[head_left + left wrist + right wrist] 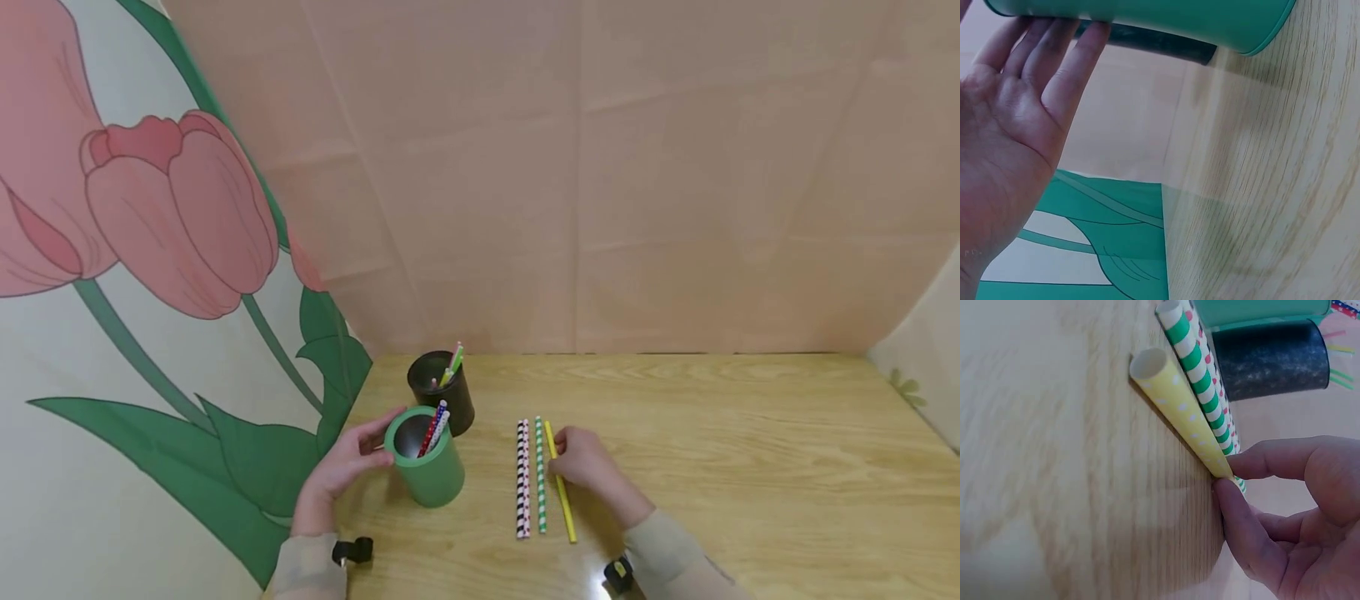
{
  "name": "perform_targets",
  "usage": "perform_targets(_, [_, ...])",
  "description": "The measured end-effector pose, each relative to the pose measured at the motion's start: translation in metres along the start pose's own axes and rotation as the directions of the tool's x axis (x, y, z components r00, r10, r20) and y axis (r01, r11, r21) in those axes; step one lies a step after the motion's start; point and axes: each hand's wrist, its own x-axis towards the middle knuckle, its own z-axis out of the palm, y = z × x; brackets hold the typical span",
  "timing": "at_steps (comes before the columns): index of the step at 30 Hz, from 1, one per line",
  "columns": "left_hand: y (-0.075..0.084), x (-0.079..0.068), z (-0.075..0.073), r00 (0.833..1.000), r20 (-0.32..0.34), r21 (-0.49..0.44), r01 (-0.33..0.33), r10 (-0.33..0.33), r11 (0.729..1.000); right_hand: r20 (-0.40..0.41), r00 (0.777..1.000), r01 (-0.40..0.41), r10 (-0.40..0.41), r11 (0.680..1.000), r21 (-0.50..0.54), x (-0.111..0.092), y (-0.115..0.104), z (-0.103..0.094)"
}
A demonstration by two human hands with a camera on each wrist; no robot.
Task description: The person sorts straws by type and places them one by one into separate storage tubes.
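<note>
A green cylindrical cup [433, 479] stands on the table; my left hand [348, 462] holds its left side near the rim, thumb in front and fingers behind. Inside the cup are several patterned paper straws [435, 429], red, blue and white. Thumb and forefinger of my right hand [585, 458] pinch a yellow paper straw with white dots [1179, 403], which lies on the table. Just left of it lies a green-and-white striped straw [541, 483]. Further left are a black-and-white straw [521, 492] and a white straw with red spots [527, 492], side by side.
Behind the green cup stands a black cup [459, 408] with several thin coloured sticks [452, 362] in it. The wooden table [750, 467] meets a pinkish cloth backdrop [637, 208] at the back and a tulip-printed wall [180, 250] at the left.
</note>
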Motion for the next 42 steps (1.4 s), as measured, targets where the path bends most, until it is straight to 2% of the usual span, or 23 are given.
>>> perform_targets(12, [0.002,-0.001,0.003,1.000,-0.010,-0.007,0.000,0.000,1.000,-0.003,1.000,0.001,-0.001,1.000,-0.029,0.002,0.004,-0.003])
perform_targets(20, [-0.002,0.000,0.001,1.000,-0.001,-0.003,-0.004,0.004,1.000,0.017,0.999,-0.044,0.044,0.998,0.034,0.002,0.005,-0.004])
perform_targets(32, [0.005,0.004,0.002,1.000,-0.003,-0.014,-0.018,0.018,1.000,0.026,0.999,-0.044,0.042,0.996,0.077,0.001,0.000,-0.011])
perform_targets(42, [0.005,0.003,0.003,1.000,-0.016,-0.012,-0.010,0.009,1.000,0.031,0.997,-0.072,0.068,0.984,0.163,0.003,0.007,-0.011])
